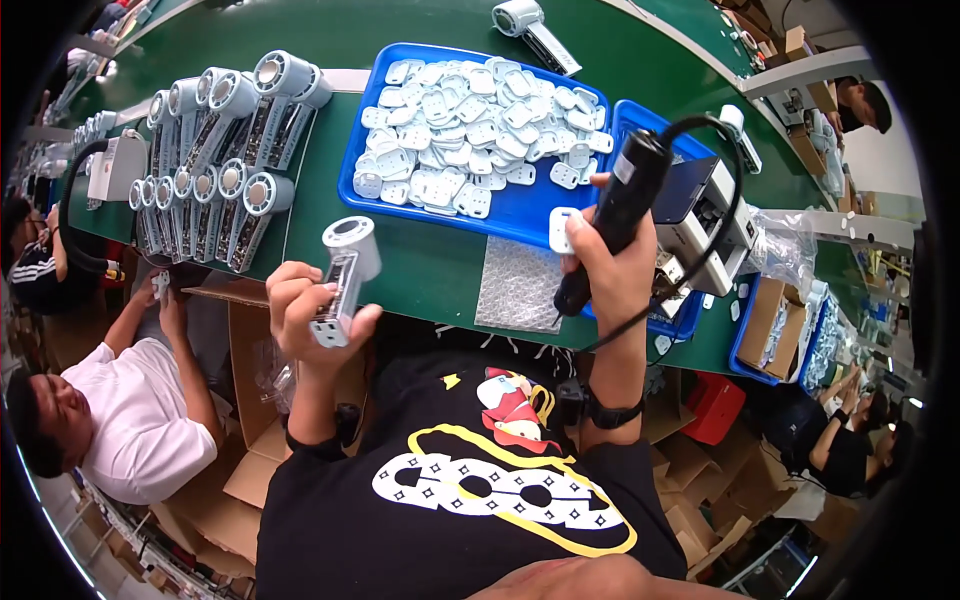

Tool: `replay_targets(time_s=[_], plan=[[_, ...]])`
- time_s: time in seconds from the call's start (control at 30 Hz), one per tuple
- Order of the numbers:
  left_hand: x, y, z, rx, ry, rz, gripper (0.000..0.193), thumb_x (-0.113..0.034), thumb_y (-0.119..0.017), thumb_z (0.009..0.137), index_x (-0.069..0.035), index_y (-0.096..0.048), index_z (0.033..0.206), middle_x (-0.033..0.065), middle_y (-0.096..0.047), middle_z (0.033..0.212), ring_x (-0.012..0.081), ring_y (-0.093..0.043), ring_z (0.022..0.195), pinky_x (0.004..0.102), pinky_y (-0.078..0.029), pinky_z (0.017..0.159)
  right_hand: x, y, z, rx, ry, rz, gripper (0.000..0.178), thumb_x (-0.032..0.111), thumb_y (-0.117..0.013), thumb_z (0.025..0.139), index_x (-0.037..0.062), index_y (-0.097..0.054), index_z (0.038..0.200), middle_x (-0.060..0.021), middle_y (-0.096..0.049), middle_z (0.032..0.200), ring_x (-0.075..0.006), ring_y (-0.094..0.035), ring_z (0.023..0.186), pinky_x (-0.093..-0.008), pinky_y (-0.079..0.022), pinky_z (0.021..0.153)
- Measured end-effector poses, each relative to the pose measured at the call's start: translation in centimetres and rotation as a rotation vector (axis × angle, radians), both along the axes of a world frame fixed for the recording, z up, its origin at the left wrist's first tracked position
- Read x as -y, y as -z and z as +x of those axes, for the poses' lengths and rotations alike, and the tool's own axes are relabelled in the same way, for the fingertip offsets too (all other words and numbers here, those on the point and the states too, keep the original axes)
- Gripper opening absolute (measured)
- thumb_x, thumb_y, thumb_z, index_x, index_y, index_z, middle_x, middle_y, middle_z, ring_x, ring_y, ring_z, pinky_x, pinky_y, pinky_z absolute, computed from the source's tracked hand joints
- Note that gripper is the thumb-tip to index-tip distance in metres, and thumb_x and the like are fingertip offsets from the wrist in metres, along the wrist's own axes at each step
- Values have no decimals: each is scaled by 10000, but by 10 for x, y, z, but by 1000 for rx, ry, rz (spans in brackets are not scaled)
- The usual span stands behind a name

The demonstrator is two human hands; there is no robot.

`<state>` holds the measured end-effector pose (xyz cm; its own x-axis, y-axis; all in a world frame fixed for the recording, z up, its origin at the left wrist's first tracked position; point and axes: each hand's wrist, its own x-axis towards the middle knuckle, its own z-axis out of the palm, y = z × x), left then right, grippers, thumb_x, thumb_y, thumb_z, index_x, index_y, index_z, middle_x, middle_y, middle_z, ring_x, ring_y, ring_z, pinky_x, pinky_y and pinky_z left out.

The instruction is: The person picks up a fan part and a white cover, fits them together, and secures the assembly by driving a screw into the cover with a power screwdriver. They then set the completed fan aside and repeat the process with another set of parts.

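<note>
My left hand [300, 305] is closed round a small handheld fan [350, 240] with a round pale head. Its handle is open along one side, with the inner parts showing. My right hand [622, 270] grips a black electric screwdriver [636, 175], its tip slanting down toward the table edge. Between the fingers of that same hand is a small white plastic cover [563, 231] with holes in it. Just beyond lies a blue tray [545, 212] heaped with many similar white covers [450, 130]. The screwdriver and the fan are apart.
Several fans [215, 170] stand in rows at the left, and another fan [535, 35] lies behind the tray. A grey-white machine [705, 215] sits right of the screwdriver, whose cable loops there. Bubble wrap [515, 285] lies at the table edge. A co-worker [140, 420] sits at the left.
</note>
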<state>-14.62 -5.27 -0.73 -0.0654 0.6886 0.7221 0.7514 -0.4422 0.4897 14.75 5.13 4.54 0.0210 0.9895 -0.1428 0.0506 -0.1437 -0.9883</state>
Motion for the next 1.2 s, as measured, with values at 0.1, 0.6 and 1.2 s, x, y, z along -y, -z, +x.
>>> replay_targets(time_s=[0.1, 0.6, 1.2], plan=[[-34, -4, 64, 470, 352, -4, 784, -525, -889, 657, -44, -457, 1099, 106, -565, 945, 258, -624, 842, 406, -543, 736, 42, -16, 9, -159, -11, -33, 485, 50, -712, 845, 13, -493, 1278, -36, -610, 771, -97, -568, 562, -231, -459, 508], [-60, 28, 191, 475, 1016, -330, 369, -261, -567, 924, 26, -496, 1146, 117, -620, 763, 288, -611, 592, 366, -487, 554, 102, 32, 52, 184, 35, 155, 612, -10, -786, 802, 39, -442, 1306, -28, -601, 793, -87, -574, 648, -233, -475, 584], [-51, 31, 223, 691, 883, -373, 357, -274, -409, 1026, 55, -479, 1146, 149, -631, 766, 240, -611, 567, 344, -486, 521, 74, -62, 59, -283, 416, 681, 434, 196, -665, 919, 97, -404, 1251, -79, -525, 712, -181, -490, 486, -367, -472, 504]])
